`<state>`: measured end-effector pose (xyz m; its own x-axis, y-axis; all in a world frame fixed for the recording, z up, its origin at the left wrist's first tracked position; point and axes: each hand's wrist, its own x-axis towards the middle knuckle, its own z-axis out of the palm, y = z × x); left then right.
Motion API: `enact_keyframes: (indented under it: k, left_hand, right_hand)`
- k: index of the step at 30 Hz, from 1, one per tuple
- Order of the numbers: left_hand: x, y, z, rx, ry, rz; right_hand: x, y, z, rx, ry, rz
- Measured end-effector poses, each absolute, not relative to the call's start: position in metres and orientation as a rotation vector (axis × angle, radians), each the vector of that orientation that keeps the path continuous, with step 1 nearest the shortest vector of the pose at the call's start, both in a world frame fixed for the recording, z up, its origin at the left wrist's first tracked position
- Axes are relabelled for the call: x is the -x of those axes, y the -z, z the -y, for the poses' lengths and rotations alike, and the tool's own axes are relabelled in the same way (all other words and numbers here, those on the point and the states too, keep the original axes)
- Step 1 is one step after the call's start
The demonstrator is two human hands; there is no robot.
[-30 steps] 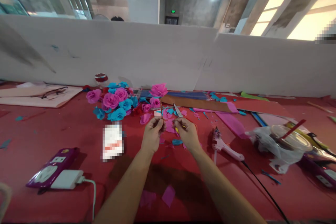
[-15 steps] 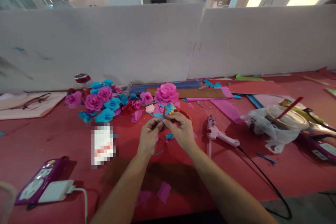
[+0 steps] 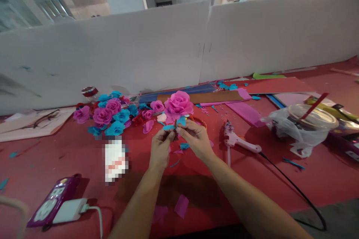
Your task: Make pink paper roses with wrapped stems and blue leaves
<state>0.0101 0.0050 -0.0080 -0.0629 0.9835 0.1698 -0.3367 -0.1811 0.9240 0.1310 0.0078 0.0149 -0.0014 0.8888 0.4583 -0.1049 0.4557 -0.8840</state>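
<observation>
Over the red table (image 3: 207, 194), a large pink paper rose (image 3: 179, 102) stands upright above my hands. Its short brown stem comes down between my fingertips. Two blue paper pieces, one to the left (image 3: 169, 127) and one to the right (image 3: 181, 121), flank the stem just under the bloom. My left hand (image 3: 162, 145) is closed, thumb and fingers pinching at the stem and the left blue piece. Closed as well, my right hand (image 3: 196, 138) pinches from the other side by the right blue piece. The fingers partly hide the stem's lower end.
Left of my hands lie pink and blue paper roses (image 3: 113, 115). To the right rest a glue gun (image 3: 242, 143) with a trailing black cord and a lidded cup (image 3: 311, 119) in a plastic bag. A purple power strip (image 3: 60, 190) lies front left. Paper scraps are scattered about.
Blue paper pieces now show on both sides of the stem at my fingertips. The view has tilted and shifted slightly; both hands stay together below the bloom.
</observation>
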Motion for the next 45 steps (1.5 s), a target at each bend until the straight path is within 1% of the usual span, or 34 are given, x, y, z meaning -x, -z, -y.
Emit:
enact_keyframes:
  k: [4,10,13,17,19,22,24,26,32,35,37,39,41,43,45]
  left_hand:
    - [-0.01,0.006,-0.004,-1.027,-1.48,-0.869]
    - [-0.01,-0.004,-0.002,-0.82,-1.441,-0.766]
    - [-0.007,-0.002,-0.005,-0.755,-1.442,-0.775]
    - [-0.001,0.002,-0.012,-0.668,-1.498,-0.85]
    - [0.001,0.003,-0.013,-0.635,-1.518,-0.88]
    - [0.002,0.002,-0.013,-0.655,-1.524,-0.87]
    - [0.002,0.001,-0.011,-0.68,-1.517,-0.861]
    - [0.001,0.001,-0.01,-0.701,-1.5,-0.855]
    - [0.002,0.003,-0.012,-0.66,-1.472,-0.869]
    - [0.002,0.003,-0.013,-0.651,-1.483,-0.885]
    - [0.002,0.003,-0.013,-0.643,-1.485,-0.886]
    - [0.0,0.003,-0.012,-0.636,-1.477,-0.879]
    - [-0.002,0.001,-0.011,-0.637,-1.463,-0.875]
    - [-0.004,-0.001,-0.009,-0.645,-1.453,-0.873]
    - [-0.007,-0.003,-0.007,-0.654,-1.444,-0.866]
  right_hand:
    - [-0.13,-0.014,-0.007,0.811,-0.84,1.357]
    - [-0.126,-0.009,-0.009,0.863,-0.959,1.273]
    - [-0.132,-0.015,-0.008,0.965,-0.888,1.284]
    - [-0.173,-0.029,0.012,1.28,-0.58,1.524]
    - [-0.206,-0.029,0.03,1.551,-0.307,1.658]
    - [-0.251,-0.014,0.056,2.03,0.164,1.831]
    - [-0.27,0.0,0.066,2.25,0.287,1.889]
    - [-0.279,0.01,0.069,2.327,0.304,1.952]
    - [-0.287,0.013,0.053,2.231,0.229,2.05]
    - [-0.294,0.009,0.048,2.137,0.143,1.937]
    - [-0.294,0.004,0.047,1.99,0.076,1.779]
    - [-0.284,-0.003,0.048,1.768,-0.078,1.614]
    - [-0.264,-0.011,0.051,1.557,-0.342,1.516]
    - [-0.238,-0.018,0.055,1.395,-0.648,1.53]
    - [-0.212,-0.022,0.056,1.255,-0.85,1.527]
